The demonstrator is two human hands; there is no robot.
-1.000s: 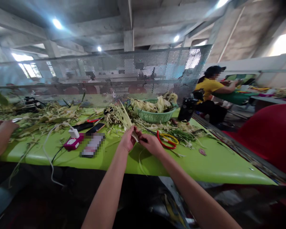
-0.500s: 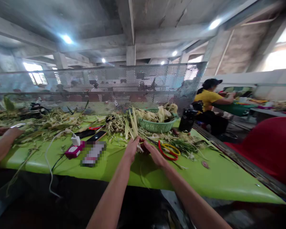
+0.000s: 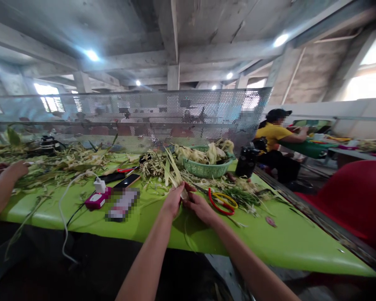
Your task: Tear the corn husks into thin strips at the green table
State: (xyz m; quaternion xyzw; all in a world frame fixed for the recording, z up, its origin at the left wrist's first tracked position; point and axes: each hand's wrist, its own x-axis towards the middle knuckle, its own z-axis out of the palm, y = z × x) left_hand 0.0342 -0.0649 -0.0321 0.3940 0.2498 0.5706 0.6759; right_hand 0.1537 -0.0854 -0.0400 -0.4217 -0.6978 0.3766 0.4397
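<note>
Pale corn husk strips (image 3: 174,169) stand up in a fanned bunch over the green table, leaning slightly left. My left hand (image 3: 173,201) is closed round their lower part. At the base of the bunch, my right hand (image 3: 201,205) has its fingers bent and pinched on the husk from the right side; the fingertips are partly hidden. Just right of that hand lie scissors (image 3: 223,204) with red and yellow handles. Behind the bunch sits a green plastic basket (image 3: 207,168) heaped with dry husks (image 3: 213,154).
Phones (image 3: 128,181), a magenta power socket (image 3: 97,198) and a white cable (image 3: 62,209) lie to the left. A dark jar (image 3: 246,162) stands at right. Husk scraps (image 3: 78,156) cover the back. Another person's hand (image 3: 18,169) reaches in from the left; a person in yellow (image 3: 271,133) sits beyond.
The husk bunch now leans further left. My right hand's fingers have curled in at its base. The other person's hand at left has shifted slightly up.
</note>
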